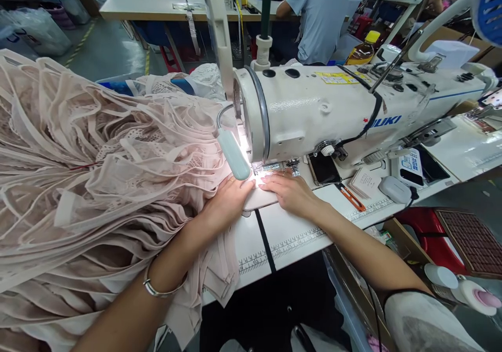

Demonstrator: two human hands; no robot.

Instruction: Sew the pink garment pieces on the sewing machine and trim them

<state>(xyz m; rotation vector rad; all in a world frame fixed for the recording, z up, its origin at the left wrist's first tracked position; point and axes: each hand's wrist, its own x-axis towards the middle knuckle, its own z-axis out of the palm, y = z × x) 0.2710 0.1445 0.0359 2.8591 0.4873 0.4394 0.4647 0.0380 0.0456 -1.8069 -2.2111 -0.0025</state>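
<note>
A white sewing machine stands in front of me, its lamp lighting the needle area. My left hand is left of the needle, thumb and fingers closed on pale pink fabric. From the right, my right hand reaches in with its fingertips pressed on the same fabric piece, close to the presser foot. A large heap of pale pink lace-trimmed garments lies to the left, against my left hand and forearm. A grey-green lamp head hangs just above my left hand and hides part of the fabric.
On the table's right lie a phone, an orange cutter, a stack of small cards and a grey case. A ruler strip runs along the front edge. Behind the machine, a person in a light blue shirt sits.
</note>
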